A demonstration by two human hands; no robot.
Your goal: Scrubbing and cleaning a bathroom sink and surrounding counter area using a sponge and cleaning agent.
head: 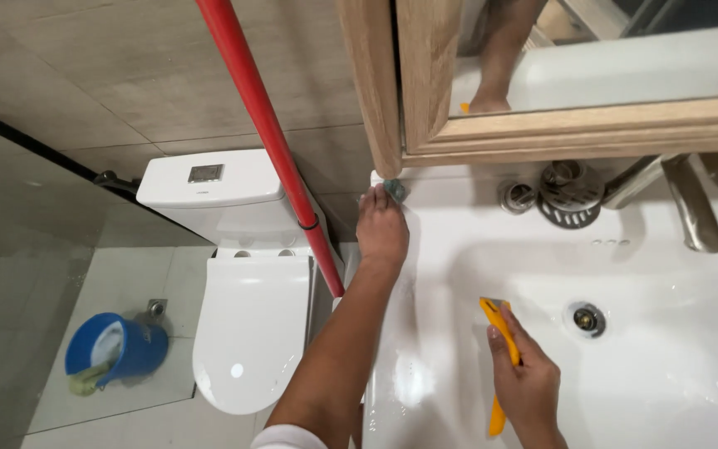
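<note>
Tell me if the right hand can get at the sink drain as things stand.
Probably yes. The right hand rests on the sink rim holding a yellow scraper, and the drain lies just beyond it across bare white basin. Nothing stands between them; the faucet sits farther back.

Bathroom — white toilet (247, 316), sink (625, 349) with drain (586, 318), framed mirror (592, 75), tiled walls (85, 75) — domestic.

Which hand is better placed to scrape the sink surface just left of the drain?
Probably the right hand. It already holds the yellow scraper, with the tool's tip resting on the white sink just left of the drain. The left hand is up at the sink's back corner, pressing a small greenish pad.
</note>
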